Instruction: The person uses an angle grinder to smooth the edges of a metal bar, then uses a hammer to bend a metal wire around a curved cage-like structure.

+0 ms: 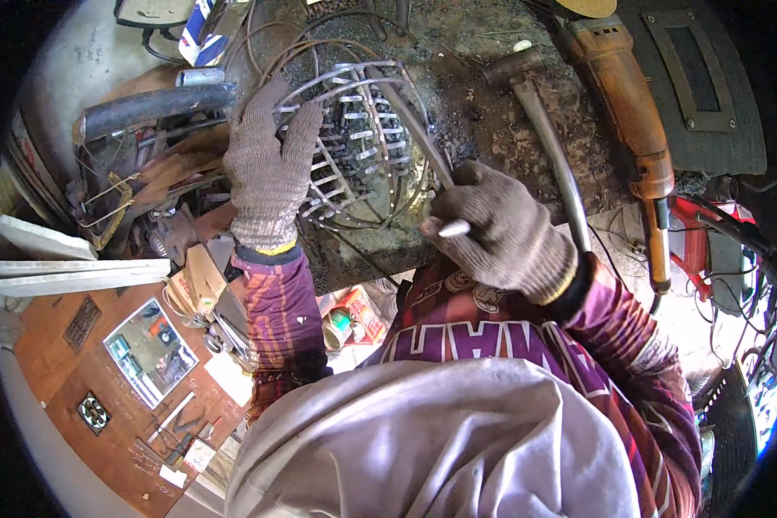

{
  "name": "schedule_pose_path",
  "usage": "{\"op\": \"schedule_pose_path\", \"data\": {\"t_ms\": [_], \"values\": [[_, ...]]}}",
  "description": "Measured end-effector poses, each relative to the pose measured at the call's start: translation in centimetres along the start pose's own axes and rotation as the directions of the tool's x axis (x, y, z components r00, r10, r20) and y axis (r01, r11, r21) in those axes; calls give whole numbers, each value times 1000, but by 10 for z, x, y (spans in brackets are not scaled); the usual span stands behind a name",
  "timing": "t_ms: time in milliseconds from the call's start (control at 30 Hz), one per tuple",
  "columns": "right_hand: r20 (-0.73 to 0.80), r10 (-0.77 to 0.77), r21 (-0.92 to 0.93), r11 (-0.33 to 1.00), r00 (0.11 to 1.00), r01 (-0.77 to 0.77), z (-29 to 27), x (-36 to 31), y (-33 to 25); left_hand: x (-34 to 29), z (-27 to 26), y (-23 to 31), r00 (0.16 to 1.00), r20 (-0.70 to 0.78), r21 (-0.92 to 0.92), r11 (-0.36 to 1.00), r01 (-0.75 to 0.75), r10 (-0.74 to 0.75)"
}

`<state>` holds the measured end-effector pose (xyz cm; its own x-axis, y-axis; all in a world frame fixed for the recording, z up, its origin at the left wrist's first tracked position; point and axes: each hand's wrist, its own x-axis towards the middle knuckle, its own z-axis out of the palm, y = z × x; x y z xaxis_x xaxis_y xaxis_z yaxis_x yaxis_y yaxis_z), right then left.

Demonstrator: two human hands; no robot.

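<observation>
A round metal frame (367, 138), with a curved hoop and rows of short rods, lies on the dark workbench. My left hand (272, 164), in a brown knit glove, is at the frame's left side; the hoop's edge passes between its thumb and fingers. In my right hand (496, 233), gloved the same way, is a long metal bar (419, 134). The bar's far end reaches over the right part of the frame, and its bright rounded near end sticks out below my fist. What the bar's far end touches is hard to make out.
To the right lie a hammer (557, 155) with a metal handle and an orange power tool (626, 112). Scrap metal and a dark pipe (160, 108) crowd the left. A wooden board (69, 363) with a mirror (151, 352) is at lower left.
</observation>
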<state>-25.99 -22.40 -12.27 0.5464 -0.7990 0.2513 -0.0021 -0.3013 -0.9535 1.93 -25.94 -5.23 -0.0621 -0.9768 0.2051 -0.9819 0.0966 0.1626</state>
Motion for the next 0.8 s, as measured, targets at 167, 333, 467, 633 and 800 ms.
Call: {"op": "schedule_pose_path", "data": {"t_ms": [167,333,467,633,800], "values": [[55,143,-94,986,988,-138,10,22,4,-2,4,-5,997,-66,-31,998,-51,49],[-48,216,-41,975,975,-218,0,34,0,-2,2,-9,996,-62,-38,997,-71,69],[-6,202,-152,968,979,-201,-9,40,3,-1,4,-11,993,-77,-99,990,-99,92],[37,232,-159,962,972,-223,-14,45,10,1,2,-10,993,-69,-63,993,-100,95],[110,187,-98,979,976,-176,-19,44,14,0,2,-10,998,-39,-75,996,-57,55]]}}
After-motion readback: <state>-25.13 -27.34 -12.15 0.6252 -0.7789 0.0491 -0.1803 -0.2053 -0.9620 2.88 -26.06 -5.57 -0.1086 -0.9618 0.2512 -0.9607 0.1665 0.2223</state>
